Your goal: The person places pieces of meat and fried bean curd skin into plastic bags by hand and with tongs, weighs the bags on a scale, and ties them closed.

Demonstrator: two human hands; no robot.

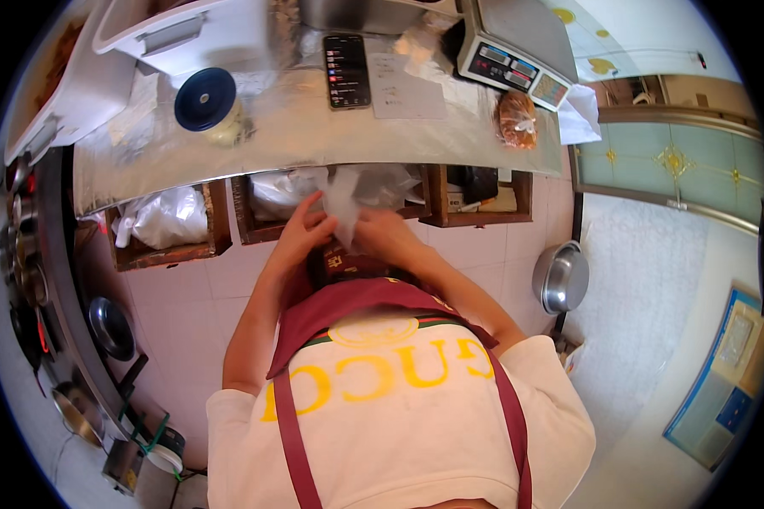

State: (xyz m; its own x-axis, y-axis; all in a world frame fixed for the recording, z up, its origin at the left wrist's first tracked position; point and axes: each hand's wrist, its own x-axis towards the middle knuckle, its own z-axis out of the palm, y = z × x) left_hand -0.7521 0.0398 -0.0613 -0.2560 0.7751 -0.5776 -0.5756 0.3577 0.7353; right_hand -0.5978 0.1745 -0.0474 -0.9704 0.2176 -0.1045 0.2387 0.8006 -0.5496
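A thin translucent plastic bag [341,202] hangs between my hands over an open wooden drawer [254,234] below the counter. My left hand [307,224] holds its left edge, fingers slightly spread. On the other side my right hand [385,234] grips the bag, fingertips partly hidden and blurred. White plastic bags [283,194] fill the drawer's left part, and clear plastic [388,184] lies at its right. Just under the hands is the dark red apron [369,296], which bears writing.
The foil-like counter [280,137] carries a blue-lidded jar [205,102], a phone [347,71], a paper sheet [407,89], a wrapped food packet [517,121], a digital scale [516,57] and a white tub [165,38]. Drawers stand open at left [219,223] and right [484,221].
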